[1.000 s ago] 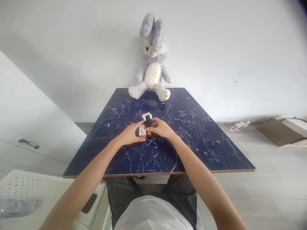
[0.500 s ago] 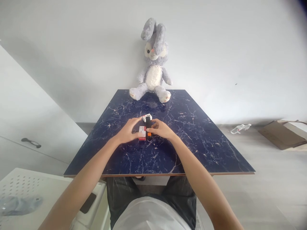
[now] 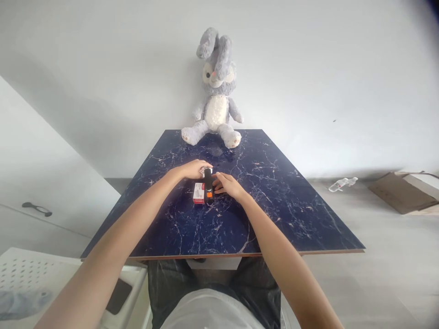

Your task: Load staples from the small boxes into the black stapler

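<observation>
A black stapler (image 3: 209, 185) with an orange patch at its near end lies on the dark blue marbled table (image 3: 219, 233). Against its left side sits a small red-and-white box (image 3: 198, 193). My left hand (image 3: 196, 168) is closed around a small white box (image 3: 206, 171) at the stapler's far end; the fingers cover most of that box. To the right of the stapler is my right hand (image 3: 227, 185), its fingers apart and slightly bent, with the tips at or very near the stapler's side.
A grey plush rabbit (image 3: 216, 100) sits at the table's back edge against the wall. On the floor to the right are a plastic bottle (image 3: 343, 183) and a cardboard box (image 3: 401, 192). A white perforated surface (image 3: 37, 262) and a dark phone-like slab (image 3: 118, 296) are at lower left.
My left hand has left the red-and-white box and moved forward onto the small white box. My right hand's fingers have come off the stapler's top to its right side. The view has shifted slightly.
</observation>
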`<state>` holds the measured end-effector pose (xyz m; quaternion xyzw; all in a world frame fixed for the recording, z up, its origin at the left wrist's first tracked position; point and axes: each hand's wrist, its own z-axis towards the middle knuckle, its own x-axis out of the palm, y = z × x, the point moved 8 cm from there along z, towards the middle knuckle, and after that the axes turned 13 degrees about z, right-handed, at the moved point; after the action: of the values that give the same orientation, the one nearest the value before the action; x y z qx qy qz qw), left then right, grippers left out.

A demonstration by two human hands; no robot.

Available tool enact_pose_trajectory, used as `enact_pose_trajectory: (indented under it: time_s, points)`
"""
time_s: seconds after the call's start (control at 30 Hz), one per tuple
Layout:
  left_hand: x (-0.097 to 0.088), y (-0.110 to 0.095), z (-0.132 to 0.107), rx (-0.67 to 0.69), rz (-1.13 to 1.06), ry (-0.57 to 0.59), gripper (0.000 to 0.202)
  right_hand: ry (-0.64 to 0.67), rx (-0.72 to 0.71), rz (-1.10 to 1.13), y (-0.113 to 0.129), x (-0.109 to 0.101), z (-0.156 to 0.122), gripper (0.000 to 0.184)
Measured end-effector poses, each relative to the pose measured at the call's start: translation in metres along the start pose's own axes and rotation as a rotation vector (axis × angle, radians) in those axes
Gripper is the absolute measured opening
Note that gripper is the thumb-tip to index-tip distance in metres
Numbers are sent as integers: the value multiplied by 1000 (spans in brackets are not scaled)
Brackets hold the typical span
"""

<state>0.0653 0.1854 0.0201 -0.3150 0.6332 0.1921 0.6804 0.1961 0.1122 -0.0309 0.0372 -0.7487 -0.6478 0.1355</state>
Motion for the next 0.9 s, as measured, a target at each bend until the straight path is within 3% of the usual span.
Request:
enact_pose_trajectory:
  time_s: [0.1,0.23,0.43,0.63,0.8,0.9]
  points:
    - [-1,11,-26,-118,-32,20,58,17,6,-17,-2,1,2,44]
    - [9,17,-61,-167,-273,22,85,13,7,-79,-4,1,4,46]
    - [32,14,-73,-187,-547,54,79,18,-2,-73,-6,-1,5,41]
    - [17,6,-88,-173,-560,64,85,-14,-7,-67,-5,-1,3,36]
    - [5,-10,-120,-152,-329,51,128,-122,-65,-135,3,1,-5,33]
    - [13,-19,-123,-218,-216,-12,135,-142,-82,-263,10,7,-12,37]
